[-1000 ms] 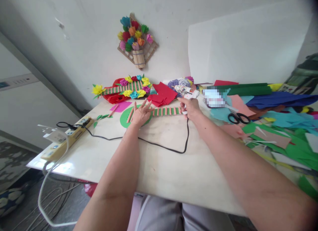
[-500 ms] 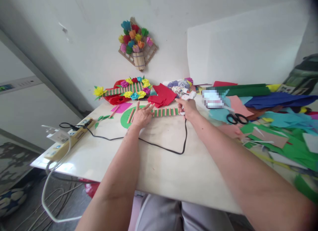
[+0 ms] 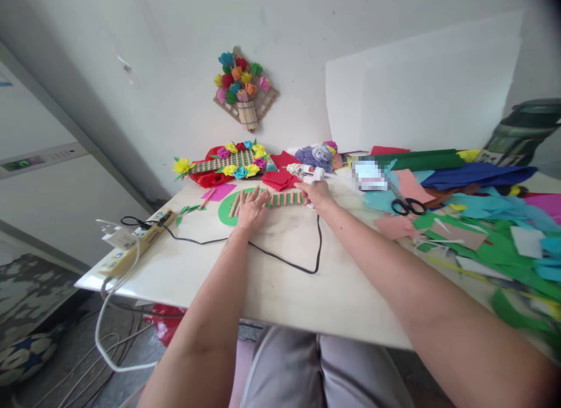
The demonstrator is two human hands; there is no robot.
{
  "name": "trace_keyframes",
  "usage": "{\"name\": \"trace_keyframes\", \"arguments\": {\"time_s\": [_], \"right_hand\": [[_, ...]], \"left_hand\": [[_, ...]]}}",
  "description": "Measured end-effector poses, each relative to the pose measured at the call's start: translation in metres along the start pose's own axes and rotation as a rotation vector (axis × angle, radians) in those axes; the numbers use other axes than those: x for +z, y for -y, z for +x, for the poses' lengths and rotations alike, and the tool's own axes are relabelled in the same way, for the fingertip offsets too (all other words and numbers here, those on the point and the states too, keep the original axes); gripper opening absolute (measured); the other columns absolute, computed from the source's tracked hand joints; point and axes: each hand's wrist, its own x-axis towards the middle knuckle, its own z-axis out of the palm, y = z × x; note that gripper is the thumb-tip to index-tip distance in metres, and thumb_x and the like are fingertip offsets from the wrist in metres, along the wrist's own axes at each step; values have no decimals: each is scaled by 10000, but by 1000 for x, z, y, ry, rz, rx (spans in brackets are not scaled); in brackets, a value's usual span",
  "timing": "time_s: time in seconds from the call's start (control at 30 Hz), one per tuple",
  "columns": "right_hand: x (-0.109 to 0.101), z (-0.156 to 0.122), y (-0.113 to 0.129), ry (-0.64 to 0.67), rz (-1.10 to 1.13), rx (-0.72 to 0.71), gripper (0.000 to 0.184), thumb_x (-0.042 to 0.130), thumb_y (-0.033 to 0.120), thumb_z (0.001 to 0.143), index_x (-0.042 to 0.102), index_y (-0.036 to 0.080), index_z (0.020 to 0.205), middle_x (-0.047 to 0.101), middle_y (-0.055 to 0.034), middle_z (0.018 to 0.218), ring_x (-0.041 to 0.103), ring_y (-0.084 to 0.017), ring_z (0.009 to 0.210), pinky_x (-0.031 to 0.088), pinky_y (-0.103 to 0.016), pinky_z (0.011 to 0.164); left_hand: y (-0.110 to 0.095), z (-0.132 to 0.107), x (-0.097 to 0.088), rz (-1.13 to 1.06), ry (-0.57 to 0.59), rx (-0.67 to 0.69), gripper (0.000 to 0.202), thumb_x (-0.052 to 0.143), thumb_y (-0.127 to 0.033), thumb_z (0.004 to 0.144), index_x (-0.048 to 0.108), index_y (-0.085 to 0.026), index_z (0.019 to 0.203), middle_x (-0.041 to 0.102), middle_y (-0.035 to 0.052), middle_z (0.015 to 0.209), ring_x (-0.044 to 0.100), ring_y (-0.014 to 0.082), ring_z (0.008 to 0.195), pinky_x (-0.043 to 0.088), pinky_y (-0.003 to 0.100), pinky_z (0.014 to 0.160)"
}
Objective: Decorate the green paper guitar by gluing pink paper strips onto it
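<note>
A green guitar-shaped cutout (image 3: 226,213) lies flat on the table, crossed by several pinkish strips along its body and neck. My left hand (image 3: 252,209) rests palm down where the body meets the neck, fingers spread. At the neck's right end, my right hand (image 3: 319,196) is wrapped around a white glue gun (image 3: 312,174) with a black cord (image 3: 317,244). Its nozzle tip cannot be made out. Left of the cutout lie a loose strip (image 3: 207,199), a magenta paper piece (image 3: 224,191) and small green paper leaves (image 3: 189,209).
Behind stands a flower-trimmed paper guitar (image 3: 232,160) beside red paper (image 3: 277,180) and purple yarn (image 3: 316,156). Scissors (image 3: 408,207), a phone (image 3: 369,174) and coloured paper scraps (image 3: 504,250) spread to the right. A power strip (image 3: 135,244) sits at the left edge, its cords trailing.
My right hand and the glue gun have shifted slightly left along the neck's end. The left hand stays on the cutout. The camera view has turned a little.
</note>
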Motion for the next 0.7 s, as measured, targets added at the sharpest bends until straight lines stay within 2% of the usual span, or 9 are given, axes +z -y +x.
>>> {"name": "trace_keyframes", "arguments": {"time_s": [0.13, 0.3, 0.5, 0.7], "right_hand": [[12, -9, 2, -35, -78, 19, 181, 660, 239, 598, 500, 180, 538, 452, 65, 349, 397, -89, 272, 324, -208, 279], [21, -23, -2, -110, -63, 87, 203, 653, 253, 616, 482, 184, 530, 443, 69, 361, 395, -81, 280, 315, -204, 286], [19, -28, -16, -140, -63, 72, 191, 650, 293, 619, 508, 185, 551, 450, 73, 377, 398, -73, 297, 341, -199, 305], [18, -31, -15, -152, -53, 40, 159, 641, 272, 623, 516, 185, 574, 451, 80, 374, 388, -67, 289, 338, -192, 294]], "left_hand": [[-3, -5, 2, -9, -16, -22, 519, 334, -211, 791, 416, -300, 1295, 453, -24, 1337, 258, 170, 1318, 34, 472, 1099], [-5, -8, -2, 8, 3, 3, 510, 330, -219, 794, 425, -269, 1293, 439, -1, 1350, 254, 171, 1319, 26, 474, 1095], [-3, -8, 1, -12, -44, -25, 511, 329, -226, 797, 412, -252, 1301, 448, 9, 1343, 258, 165, 1318, 21, 467, 1097], [-6, -9, -3, -22, -31, 2, 502, 315, -221, 796, 435, -271, 1280, 464, 2, 1329, 266, 167, 1315, 7, 490, 1090]]}}
